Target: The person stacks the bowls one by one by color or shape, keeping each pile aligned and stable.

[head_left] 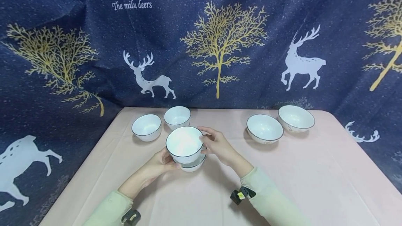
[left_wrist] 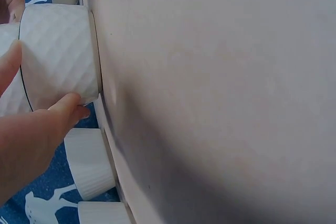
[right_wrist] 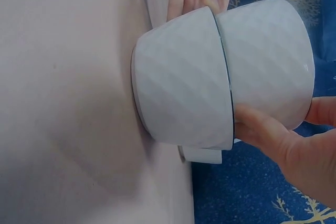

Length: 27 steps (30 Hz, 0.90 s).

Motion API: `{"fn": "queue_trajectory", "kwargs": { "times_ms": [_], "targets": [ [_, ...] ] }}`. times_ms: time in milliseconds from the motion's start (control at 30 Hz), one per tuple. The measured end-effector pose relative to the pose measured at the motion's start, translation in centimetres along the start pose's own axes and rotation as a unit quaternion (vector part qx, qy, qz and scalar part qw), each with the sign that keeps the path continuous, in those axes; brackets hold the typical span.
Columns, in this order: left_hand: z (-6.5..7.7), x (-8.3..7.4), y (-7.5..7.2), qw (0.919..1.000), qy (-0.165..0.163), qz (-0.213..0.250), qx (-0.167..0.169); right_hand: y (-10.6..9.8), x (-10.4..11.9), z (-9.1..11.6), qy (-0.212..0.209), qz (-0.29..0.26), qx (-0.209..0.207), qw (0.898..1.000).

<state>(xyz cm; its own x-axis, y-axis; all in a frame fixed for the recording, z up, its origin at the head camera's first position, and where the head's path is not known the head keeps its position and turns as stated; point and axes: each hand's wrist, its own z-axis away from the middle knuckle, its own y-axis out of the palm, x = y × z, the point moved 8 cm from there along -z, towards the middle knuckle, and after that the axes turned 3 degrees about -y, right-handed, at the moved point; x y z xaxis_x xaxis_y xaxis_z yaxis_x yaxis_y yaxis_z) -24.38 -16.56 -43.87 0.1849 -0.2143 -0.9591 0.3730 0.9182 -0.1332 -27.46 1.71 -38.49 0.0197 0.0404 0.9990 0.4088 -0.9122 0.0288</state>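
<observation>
Near the middle of the table, a white bowl with a dark rim (head_left: 184, 143) sits partly inside a lower white bowl (head_left: 192, 167). The right hand (head_left: 218, 147) grips the upper bowl from the right, its thumb by the rim and fingers against the side. From the left, the left hand (head_left: 158, 165) holds the lower bowl, thumb at the rim. Diamond-like relief covers the lower bowl's wall (right_wrist: 181, 80) in the right wrist view. Its base appears to rest on the cloth. The upper bowl's base is hidden inside the lower one.
Behind the hands to the left stand two white bowls, one nearer (head_left: 146, 128) and one farther (head_left: 177, 116). Two wider bowls, one nearer (head_left: 265, 128) and one farther (head_left: 296, 118), stand back right. A pale pink cloth (head_left: 314, 180) covers the table; a blue curtain (head_left: 194, 79) hangs behind.
</observation>
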Motion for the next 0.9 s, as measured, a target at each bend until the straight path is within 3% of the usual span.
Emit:
{"fn": "queue_trajectory", "kwargs": {
  "times_ms": [900],
  "targets": [
    [-0.08,-0.04,-0.04,0.9997,0.015,0.009,0.016,-0.49,-0.31,-0.01,0.009,0.059,-0.053,0.997]
  ]
}}
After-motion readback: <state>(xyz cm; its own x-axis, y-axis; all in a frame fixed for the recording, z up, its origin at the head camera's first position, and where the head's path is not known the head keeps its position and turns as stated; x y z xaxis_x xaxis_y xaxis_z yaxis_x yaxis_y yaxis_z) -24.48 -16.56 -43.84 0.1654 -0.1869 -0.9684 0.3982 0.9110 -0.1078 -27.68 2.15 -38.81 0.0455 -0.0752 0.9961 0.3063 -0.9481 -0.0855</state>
